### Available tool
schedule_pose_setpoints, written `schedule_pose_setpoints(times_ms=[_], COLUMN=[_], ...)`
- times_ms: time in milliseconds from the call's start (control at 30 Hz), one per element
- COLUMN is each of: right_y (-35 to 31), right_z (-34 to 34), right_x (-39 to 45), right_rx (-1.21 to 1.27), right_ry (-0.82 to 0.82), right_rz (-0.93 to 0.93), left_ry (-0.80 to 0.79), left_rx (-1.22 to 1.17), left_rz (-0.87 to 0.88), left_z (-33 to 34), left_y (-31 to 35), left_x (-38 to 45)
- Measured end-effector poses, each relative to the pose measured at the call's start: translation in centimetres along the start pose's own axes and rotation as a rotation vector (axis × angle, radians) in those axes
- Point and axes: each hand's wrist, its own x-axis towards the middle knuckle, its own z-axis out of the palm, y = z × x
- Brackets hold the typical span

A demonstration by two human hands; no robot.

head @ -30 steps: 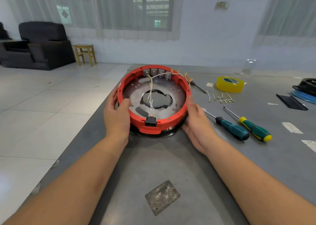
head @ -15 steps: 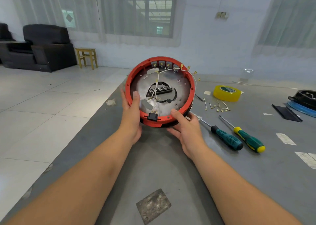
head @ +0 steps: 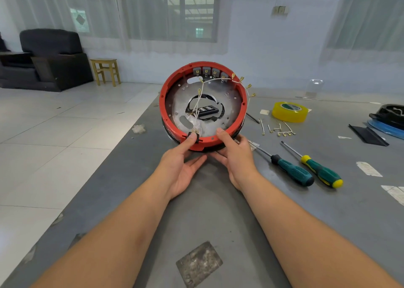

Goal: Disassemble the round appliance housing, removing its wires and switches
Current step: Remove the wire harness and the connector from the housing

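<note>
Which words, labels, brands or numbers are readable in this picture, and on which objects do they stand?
None can be read.
yellow tape roll: green core label, print too blurred.
black part behind the red housing: pale markings, too small.
wall plate: no legible text.

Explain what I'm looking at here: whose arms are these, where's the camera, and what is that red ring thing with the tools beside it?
No machine here: a person's bare arms, seen from a camera worn on their head, looking forward and down. They tilt a round red housing up on a grey table, its open inside facing the camera. The left hand has its thumb on a black switch in the near rim; the right hand grips the rim beside it. White wires with brass ends run across the metal plate inside. To the right lie two screwdrivers, loose brass-tipped wire bits and a yellow tape roll.
</note>
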Motion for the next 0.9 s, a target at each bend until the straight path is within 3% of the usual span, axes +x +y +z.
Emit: schedule_pose_setpoints(times_ms=[367, 633, 900], right_y=[0.5, 0.6, 0.0], right_z=[-0.2, -0.2, -0.4], right_x=[0.1, -0.4, -1.0], right_rx=[-0.131, -0.208, -0.199], right_ry=[-0.066, -0.128, -0.161], right_rz=[-0.019, -0.033, -0.027], left_ry=[-0.015, 0.081, -0.003], left_rx=[-0.007, -0.057, 0.027], left_rz=[-0.017, 0.017, 0.113], left_z=[-0.8, -1.6, -2.3], left_y=[1.2, 1.0, 1.1], left_x=[0.0, 0.2, -0.7])
